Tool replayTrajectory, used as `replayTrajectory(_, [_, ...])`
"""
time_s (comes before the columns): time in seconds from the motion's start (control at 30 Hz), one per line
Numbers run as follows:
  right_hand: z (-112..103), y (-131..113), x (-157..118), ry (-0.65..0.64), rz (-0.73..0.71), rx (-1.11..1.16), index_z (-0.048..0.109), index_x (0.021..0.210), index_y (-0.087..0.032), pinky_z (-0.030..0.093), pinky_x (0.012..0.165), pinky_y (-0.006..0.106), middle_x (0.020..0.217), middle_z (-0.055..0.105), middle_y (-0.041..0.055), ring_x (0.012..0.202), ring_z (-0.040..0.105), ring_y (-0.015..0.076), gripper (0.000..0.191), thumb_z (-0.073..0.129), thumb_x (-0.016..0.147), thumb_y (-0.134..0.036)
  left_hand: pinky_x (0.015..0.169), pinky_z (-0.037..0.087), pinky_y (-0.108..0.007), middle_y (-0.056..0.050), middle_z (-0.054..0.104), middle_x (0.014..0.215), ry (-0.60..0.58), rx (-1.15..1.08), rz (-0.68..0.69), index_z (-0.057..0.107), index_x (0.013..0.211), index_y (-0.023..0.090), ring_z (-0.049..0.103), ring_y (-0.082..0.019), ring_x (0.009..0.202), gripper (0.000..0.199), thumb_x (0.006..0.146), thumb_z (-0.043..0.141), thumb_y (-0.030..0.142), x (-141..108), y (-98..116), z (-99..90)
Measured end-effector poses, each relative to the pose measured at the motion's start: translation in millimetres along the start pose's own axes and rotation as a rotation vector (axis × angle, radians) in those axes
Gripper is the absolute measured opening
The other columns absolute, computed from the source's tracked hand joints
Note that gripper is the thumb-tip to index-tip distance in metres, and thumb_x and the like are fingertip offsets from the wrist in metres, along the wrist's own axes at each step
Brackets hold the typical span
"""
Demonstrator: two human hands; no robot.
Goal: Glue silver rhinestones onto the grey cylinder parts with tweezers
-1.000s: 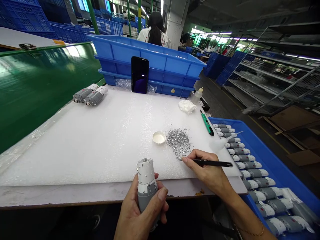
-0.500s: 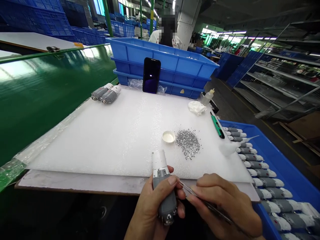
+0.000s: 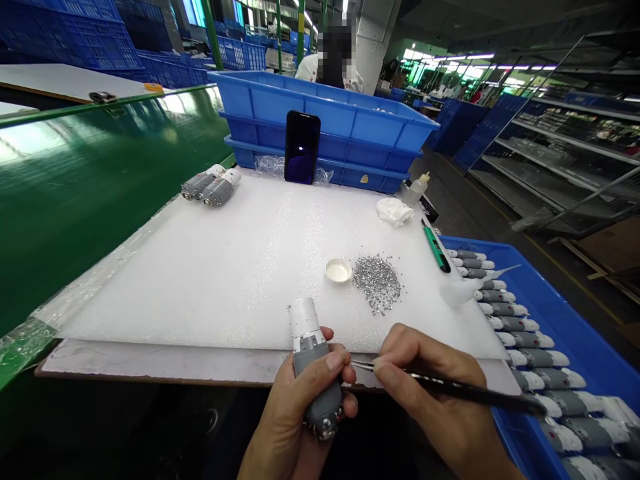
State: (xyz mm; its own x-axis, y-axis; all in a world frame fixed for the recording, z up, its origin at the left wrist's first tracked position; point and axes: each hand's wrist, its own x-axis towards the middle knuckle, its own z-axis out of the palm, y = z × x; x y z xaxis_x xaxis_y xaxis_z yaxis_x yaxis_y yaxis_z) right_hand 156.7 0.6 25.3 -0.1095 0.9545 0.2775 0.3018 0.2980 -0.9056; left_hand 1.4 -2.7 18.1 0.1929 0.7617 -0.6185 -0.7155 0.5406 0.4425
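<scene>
My left hand point(image 3: 305, 393) is wrapped round a grey-and-white cylindrical model part point(image 3: 323, 403), its white end tilted up and away from me. Thumb and index finger of that hand are pinched together beside the part; anything between them is too small to make out. In my right hand point(image 3: 435, 393) is a pair of dark tweezers point(image 3: 450, 387), held like a pen. Their metal tips point left, close to the left fingertips. Beyond the hands, a small round white dish point(image 3: 339, 271) sits beside a spread of tiny silvery pieces point(image 3: 377, 283) on the white foam sheet point(image 3: 210, 267).
Two similar parts point(image 3: 220, 188) lie at the far left. A phone point(image 3: 303, 147) leans on stacked blue crates point(image 3: 250, 107). A dropper bottle point(image 3: 417, 189), crumpled tissue point(image 3: 395, 211), green cutter point(image 3: 436, 247) and white squeeze bottle point(image 3: 457, 291) are on the right, beside a blue bin point(image 3: 575, 327) of several parts.
My left hand and the part have shifted slightly left. The tweezers have swung to a flatter angle, their tips still near the left fingertips.
</scene>
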Motion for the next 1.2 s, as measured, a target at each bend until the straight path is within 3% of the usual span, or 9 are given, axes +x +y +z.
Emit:
replayTrajectory(0.13, [-0.4,2.0,1.3,-0.057,0.138,0.131,0.059,0.070,-0.019,0.038,0.048,0.019,0.062,0.056,-0.0033,0.053,0.048,0.0080,0.024,0.064,0.092,-0.028,0.056,0.052,-0.019,-0.002,0.070,0.070,0.018,0.049,0.009,0.061,0.111,0.016,0.061,-0.010,0.053,0.039,0.076,0.080,0.021,-0.7,0.7,-3.0])
replayTrajectory(0.53, [-4.6,2.7,0.5,-0.110,0.078,0.047,0.060,0.073,-0.020,0.038,0.050,0.022,0.066,0.057,-0.0028,0.057,0.051,0.0096,0.020,0.065,0.092,-0.026,0.057,0.046,-0.019,0.000,0.066,0.069,-0.088,0.154,0.031,0.058,0.114,0.013,0.056,-0.009,0.055,0.035,0.083,0.072,0.021,1.5,2.9,-8.1])
replayTrajectory(0.8, [-6.3,3.9,0.0,-0.136,0.077,0.025,0.060,0.073,-0.020,0.036,0.051,0.024,0.065,0.056,-0.0028,0.058,0.049,0.0104,0.022,0.065,0.092,-0.027,0.058,0.047,-0.019,0.001,0.066,0.068,-0.082,0.187,0.040,0.059,0.115,0.013,0.056,-0.009,0.055,0.036,0.082,0.073,0.023,1.2,3.5,-8.7])
replayTrajectory(1.2, [-4.9,9.4,-0.7,-0.148,0.219,0.113,0.061,0.071,-0.018,0.034,0.055,0.027,0.064,0.053,-0.0014,0.060,0.046,0.0116,0.029,0.066,0.092,-0.037,0.057,0.047,-0.018,0.002,0.066,0.069,-0.096,0.209,0.054,0.056,0.115,0.014,0.056,-0.009,0.055,0.040,0.081,0.074,0.024,3.8,2.2,-10.8])
